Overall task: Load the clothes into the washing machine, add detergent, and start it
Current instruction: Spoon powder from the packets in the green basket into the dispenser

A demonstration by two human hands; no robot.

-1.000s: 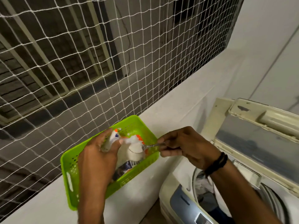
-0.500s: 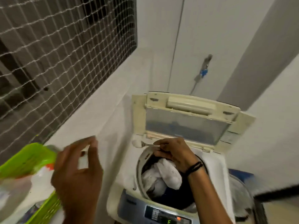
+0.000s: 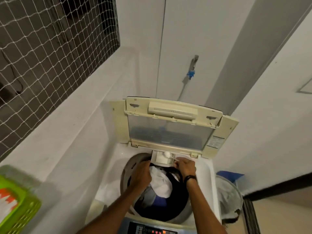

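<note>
At 12 o'clock of the drum, the right hand (image 3: pixel 185 166) pinched a light spoon (image 3: pixel 169 155) of loose, spillable powder over the drawer (image 3: pixel 161 158), best gripped by its handle, while the left hand (image 3: pixel 141 174) curled near the drawer's left edge, its grip hidden.

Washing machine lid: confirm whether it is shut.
No, the cream washing machine lid stands raised, and the drum of clothes lies exposed.

The washing machine (image 3: pixel 108 188) is white with a yellowed cream lid (image 3: pixel 170 125), and white and black clothes (image 3: pixel 162 183) fill its drum. A lime-green perforated basket (image 3: pixel 25 211) sits at the ledge's near end beside a white square-mesh net (image 3: pixel 50 48) over dark background.
</note>
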